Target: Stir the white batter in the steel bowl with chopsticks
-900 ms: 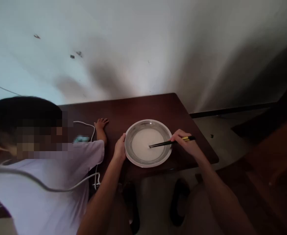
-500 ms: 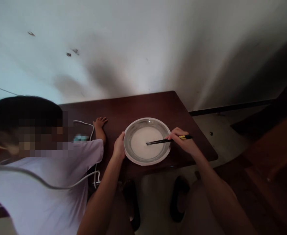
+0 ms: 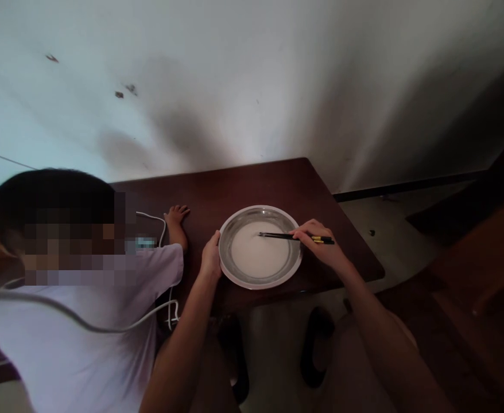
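A round metal basin [image 3: 260, 284] stands near the front edge of the dark red table, with a smooth whitish mixture [image 3: 258, 258] in its bottom. My left hand [image 3: 211, 255] grips the basin's left rim, thumb on top and the other fingers hidden beneath the side. In my right hand [image 3: 318, 241] is a pair of black chopsticks [image 3: 280, 236] with yellow bands, held over the right rim. Their tips touch the mixture a little above its middle.
A person in a pale shirt [image 3: 80, 332] sits close on the left, one hand [image 3: 177, 214] flat on the table [image 3: 269, 180]. White cables [image 3: 163, 229] run past that person. A wall [image 3: 235, 86] borders the table's far side.
The chopstick tips have moved away from me through the mixture, and the chopsticks lie flatter. My left hand stays on the rim. The person's head has shifted slightly right.
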A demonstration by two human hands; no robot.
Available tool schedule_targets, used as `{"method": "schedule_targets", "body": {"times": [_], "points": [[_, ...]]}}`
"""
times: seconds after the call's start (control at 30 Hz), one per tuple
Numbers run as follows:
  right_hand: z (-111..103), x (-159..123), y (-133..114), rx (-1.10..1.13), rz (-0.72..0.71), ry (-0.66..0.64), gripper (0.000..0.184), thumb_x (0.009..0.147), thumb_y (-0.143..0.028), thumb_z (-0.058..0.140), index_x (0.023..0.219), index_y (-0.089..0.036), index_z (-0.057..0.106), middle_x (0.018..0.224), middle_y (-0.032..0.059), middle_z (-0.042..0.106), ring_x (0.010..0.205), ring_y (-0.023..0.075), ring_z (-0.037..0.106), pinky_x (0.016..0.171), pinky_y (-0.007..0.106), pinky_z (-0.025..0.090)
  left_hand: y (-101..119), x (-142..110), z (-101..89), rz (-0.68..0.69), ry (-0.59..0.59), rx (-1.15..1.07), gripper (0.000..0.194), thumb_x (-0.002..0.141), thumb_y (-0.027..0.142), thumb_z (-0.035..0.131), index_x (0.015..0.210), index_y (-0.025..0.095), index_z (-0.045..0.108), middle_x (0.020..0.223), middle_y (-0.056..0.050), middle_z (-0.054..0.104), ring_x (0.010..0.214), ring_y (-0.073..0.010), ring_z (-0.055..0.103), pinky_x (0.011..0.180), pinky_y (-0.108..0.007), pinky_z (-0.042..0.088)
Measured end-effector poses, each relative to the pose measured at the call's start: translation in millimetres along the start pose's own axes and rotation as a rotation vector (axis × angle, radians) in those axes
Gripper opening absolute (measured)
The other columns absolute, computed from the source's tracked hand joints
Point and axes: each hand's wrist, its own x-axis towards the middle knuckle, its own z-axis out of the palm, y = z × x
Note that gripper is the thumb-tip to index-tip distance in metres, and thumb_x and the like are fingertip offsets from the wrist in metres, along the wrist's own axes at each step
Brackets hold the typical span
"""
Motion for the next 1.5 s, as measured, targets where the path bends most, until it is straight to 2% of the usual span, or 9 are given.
{"method": "schedule_targets", "body": {"times": [0.1,0.3,0.47,0.67,0.83,1.03,1.2,1.4,1.5], "points": [[-4.1,1.1,1.7,0.058,0.055,0.083,0.025,0.086,-0.03,0.048,0.067,-0.023,0.064,0.072,0.0013,0.067,0.075,0.0178,0.059,0.074,0.033,0.043,0.2,-2.2,1.5,-0.018,-0.016,0.021,0.029,0.083,0.029,0.048,0.076,0.009,0.067,0.064,-0.008,0.067,0.067,-0.0205,0.066,0.069,-0.03,0.053],[1.3,0.6,0.7,0.044,0.008,-0.069,0.018,0.084,-0.028,0.052,0.072,-0.025,0.065,0.08,0.0003,0.07,0.082,0.0189,0.059,0.077,0.035,0.042,0.9,-4.8,2.8,-0.013,0.013,0.014,0.026,0.082,0.028,0.049,0.076,0.01,0.067,0.062,-0.008,0.067,0.07,-0.0216,0.066,0.07,-0.031,0.053],[-2.8,0.3,0.8,0.069,0.057,0.059,0.025,0.086,-0.03,0.048,0.067,-0.023,0.063,0.073,0.0013,0.068,0.074,0.0177,0.059,0.074,0.034,0.044,0.3,-3.7,2.9,-0.039,-0.018,0.001,0.028,0.083,0.029,0.048,0.078,0.01,0.067,0.063,-0.008,0.067,0.071,-0.0212,0.066,0.07,-0.031,0.053],[1.4,-2.1,0.7,0.051,0.01,-0.073,0.018,0.084,-0.028,0.052,0.072,-0.025,0.065,0.081,0.001,0.07,0.083,0.0187,0.059,0.077,0.034,0.043,-0.5,-2.3,3.2,0.003,0.016,0.007,0.024,0.082,0.026,0.049,0.083,0.01,0.066,0.064,-0.006,0.067,0.067,-0.019,0.066,0.07,-0.029,0.052],[-7.7,-2.8,6.2,0.079,0.062,0.074,0.025,0.086,-0.029,0.049,0.067,-0.022,0.063,0.072,0.0019,0.067,0.074,0.0177,0.059,0.073,0.033,0.044,-0.2,-5.2,5.1,-0.029,0.01,0.002,0.027,0.083,0.027,0.047,0.084,0.008,0.066,0.064,-0.007,0.067,0.065,-0.0195,0.066,0.068,-0.03,0.052],[-1.8,-4.3,1.9,0.065,0.018,-0.079,0.018,0.084,-0.028,0.051,0.073,-0.025,0.065,0.081,0.0009,0.069,0.083,0.0187,0.059,0.077,0.034,0.043,-1.9,-2.0,3.7,-0.023,-0.004,0.012,0.026,0.083,0.028,0.048,0.081,0.01,0.066,0.062,-0.007,0.066,0.067,-0.0193,0.066,0.068,-0.029,0.052],[-6.2,-3.5,4.9,0.055,0.058,0.046,0.025,0.086,-0.03,0.048,0.068,-0.023,0.064,0.075,0.0018,0.068,0.075,0.0179,0.059,0.074,0.034,0.044,-2.7,0.2,2.1,0.002,-0.001,0.012,0.024,0.081,0.028,0.05,0.079,0.011,0.067,0.062,-0.006,0.066,0.069,-0.0197,0.066,0.07,-0.029,0.052],[-2.7,-4.1,4.3,0.061,0.022,-0.053,0.02,0.084,-0.029,0.051,0.071,-0.024,0.065,0.081,0.0013,0.069,0.082,0.0186,0.059,0.077,0.035,0.044,-1.7,-4.4,5.3,-0.015,0.002,0.007,0.024,0.082,0.027,0.049,0.079,0.01,0.066,0.062,-0.006,0.066,0.07,-0.0201,0.066,0.07,-0.03,0.052],[-5.0,-3.1,5.7,0.019,0.013,0.005,0.019,0.085,-0.029,0.051,0.073,-0.025,0.066,0.08,0.0015,0.069,0.082,0.0188,0.058,0.078,0.035,0.043,-1.7,-5.1,6.9,-0.023,-0.004,0.004,0.026,0.083,0.028,0.047,0.078,0.011,0.066,0.063,-0.006,0.066,0.07,-0.0193,0.066,0.07,-0.029,0.052]]}}
